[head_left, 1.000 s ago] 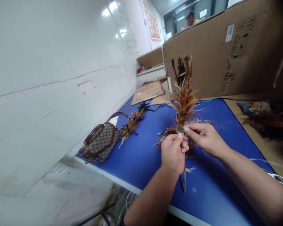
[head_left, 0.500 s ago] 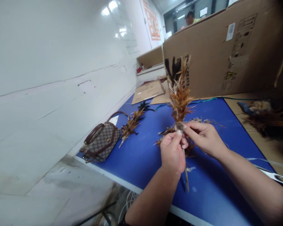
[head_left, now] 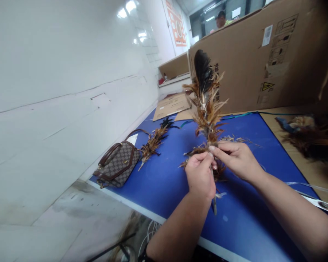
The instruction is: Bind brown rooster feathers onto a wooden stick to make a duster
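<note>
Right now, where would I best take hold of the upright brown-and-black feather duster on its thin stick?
Take the bare stick end of the brown-and-black feather duster, coming from below on the near side. It juts out uncovered under the left hand; that and the right hand pinch the feather base, and above them it flares out all round and might crush.

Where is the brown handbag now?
In the head view, the brown handbag lies on the near left corner of the blue table, by the white wall, with a loose feather strip to its right.
</note>
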A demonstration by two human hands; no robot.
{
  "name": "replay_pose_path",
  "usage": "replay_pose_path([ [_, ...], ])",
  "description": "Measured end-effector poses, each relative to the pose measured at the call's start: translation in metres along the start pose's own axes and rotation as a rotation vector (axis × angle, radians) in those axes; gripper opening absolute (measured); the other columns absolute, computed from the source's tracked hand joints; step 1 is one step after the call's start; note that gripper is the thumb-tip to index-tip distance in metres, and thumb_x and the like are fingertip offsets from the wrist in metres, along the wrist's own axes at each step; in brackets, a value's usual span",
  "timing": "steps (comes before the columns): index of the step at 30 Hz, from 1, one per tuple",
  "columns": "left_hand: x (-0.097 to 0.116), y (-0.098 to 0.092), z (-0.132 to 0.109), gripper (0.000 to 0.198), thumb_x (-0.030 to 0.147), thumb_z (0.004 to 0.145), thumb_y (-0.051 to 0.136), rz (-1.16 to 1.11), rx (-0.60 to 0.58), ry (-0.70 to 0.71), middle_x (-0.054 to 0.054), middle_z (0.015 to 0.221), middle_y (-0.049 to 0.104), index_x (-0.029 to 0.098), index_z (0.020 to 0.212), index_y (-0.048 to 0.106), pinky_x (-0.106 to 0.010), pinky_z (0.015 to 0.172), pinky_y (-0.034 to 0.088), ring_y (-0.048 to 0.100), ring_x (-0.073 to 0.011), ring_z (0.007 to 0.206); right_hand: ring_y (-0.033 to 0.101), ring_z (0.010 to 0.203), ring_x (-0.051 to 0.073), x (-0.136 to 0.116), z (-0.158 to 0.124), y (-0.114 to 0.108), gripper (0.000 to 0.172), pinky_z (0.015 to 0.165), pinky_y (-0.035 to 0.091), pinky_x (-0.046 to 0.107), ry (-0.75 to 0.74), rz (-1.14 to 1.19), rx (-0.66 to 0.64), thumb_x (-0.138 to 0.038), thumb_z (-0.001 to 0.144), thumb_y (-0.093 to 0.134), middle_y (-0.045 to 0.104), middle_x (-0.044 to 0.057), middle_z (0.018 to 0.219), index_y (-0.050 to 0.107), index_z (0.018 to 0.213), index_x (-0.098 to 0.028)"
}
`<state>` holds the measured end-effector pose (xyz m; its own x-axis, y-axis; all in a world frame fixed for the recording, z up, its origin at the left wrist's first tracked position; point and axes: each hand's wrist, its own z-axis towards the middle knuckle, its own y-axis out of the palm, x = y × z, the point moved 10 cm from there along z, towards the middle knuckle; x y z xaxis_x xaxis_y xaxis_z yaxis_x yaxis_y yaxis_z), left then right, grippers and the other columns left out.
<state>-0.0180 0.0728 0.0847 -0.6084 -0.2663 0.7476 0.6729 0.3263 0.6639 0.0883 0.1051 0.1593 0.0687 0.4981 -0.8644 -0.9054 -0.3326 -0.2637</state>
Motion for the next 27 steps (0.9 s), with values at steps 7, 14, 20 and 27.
replay_pose_path([
  [7,-0.005,0.004,-0.008,0.024,0.019,0.073,0.084,-0.05,-0.047,-0.031,-0.004,0.073,0.067,0.011,0.087,0.067,-0.027,0.069,0.046,0.06,-0.0115,0.065,0.057,0.057,0.016,0.011,-0.002,-0.005,0.05,0.057,0.047,0.029,0.101,0.114,0.034,-0.057,0.092,0.063,0.064,0.003,0.059,0.065,0.059,-0.019],
  [14,-0.008,0.004,-0.01,0.023,0.021,0.078,0.082,-0.076,-0.157,-0.113,-0.004,0.078,0.063,0.011,0.092,0.066,-0.024,0.066,0.042,0.059,-0.0102,0.068,0.058,0.052,0.015,0.017,-0.004,0.004,0.046,0.05,0.047,0.028,0.148,0.25,-0.012,-0.055,0.09,0.067,0.063,0.002,0.058,0.066,0.063,-0.019],
  [20,-0.014,0.008,-0.011,0.026,0.032,0.081,0.081,-0.003,-0.224,-0.173,-0.004,0.075,0.061,0.011,0.086,0.067,-0.024,0.06,0.037,0.054,-0.0096,0.063,0.062,0.052,0.017,0.014,-0.005,0.008,0.047,0.052,0.051,0.029,0.159,0.255,-0.056,-0.055,0.09,0.067,0.064,0.003,0.054,0.066,0.06,-0.02],
  [27,-0.005,0.005,-0.012,0.029,0.036,0.081,0.081,0.015,-0.169,-0.056,-0.001,0.065,0.055,0.013,0.079,0.063,-0.024,0.056,0.029,0.046,-0.0082,0.058,0.065,0.053,0.019,0.018,-0.005,0.01,0.047,0.054,0.055,0.03,0.164,0.275,-0.053,-0.059,0.09,0.066,0.069,0.004,0.059,0.066,0.062,-0.021],
])
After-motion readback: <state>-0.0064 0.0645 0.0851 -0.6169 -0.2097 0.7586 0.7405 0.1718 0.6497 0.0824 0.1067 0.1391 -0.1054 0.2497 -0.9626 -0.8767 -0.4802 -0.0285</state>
